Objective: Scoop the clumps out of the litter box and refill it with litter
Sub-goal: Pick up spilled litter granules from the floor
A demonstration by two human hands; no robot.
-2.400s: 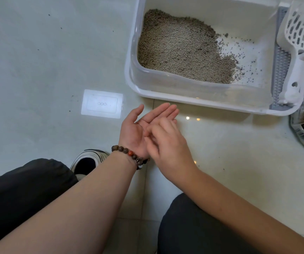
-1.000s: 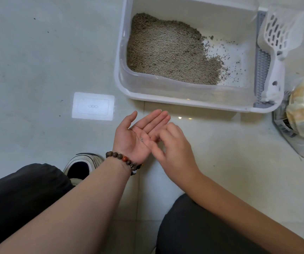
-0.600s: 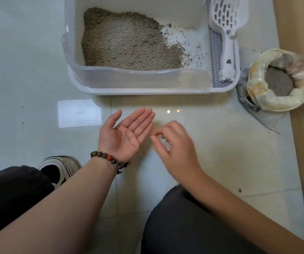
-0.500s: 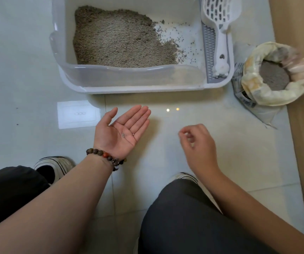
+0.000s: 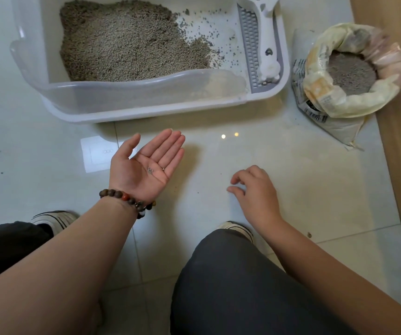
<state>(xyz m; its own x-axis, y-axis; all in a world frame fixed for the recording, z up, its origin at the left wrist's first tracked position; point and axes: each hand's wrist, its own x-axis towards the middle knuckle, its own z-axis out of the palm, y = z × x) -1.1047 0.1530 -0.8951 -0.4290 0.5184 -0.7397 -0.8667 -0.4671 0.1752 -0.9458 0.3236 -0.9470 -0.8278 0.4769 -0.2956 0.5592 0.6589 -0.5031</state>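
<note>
Litter box (image 5: 146, 106) holds litter heaped left, right floor bare; scoop (image 5: 266, 42) idle on its ledge. Left hand (image 5: 144, 165) flat, cupping stray granules; right hand (image 5: 255, 189) loosely curled, empty. Refill from litter bag (image 5: 339, 93) apparently outstanding.

The scene is evenly and softly lit, two small bright glare spots are reflected on the glossy floor (image 5: 228, 151), only faint shadows are cast, and the edges are bent by wide-angle distortion.

2 hands (image 5: 146, 165), 1 litter box (image 5: 146, 110), 1 scoop (image 5: 266, 39), 1 bag (image 5: 334, 102)
</note>
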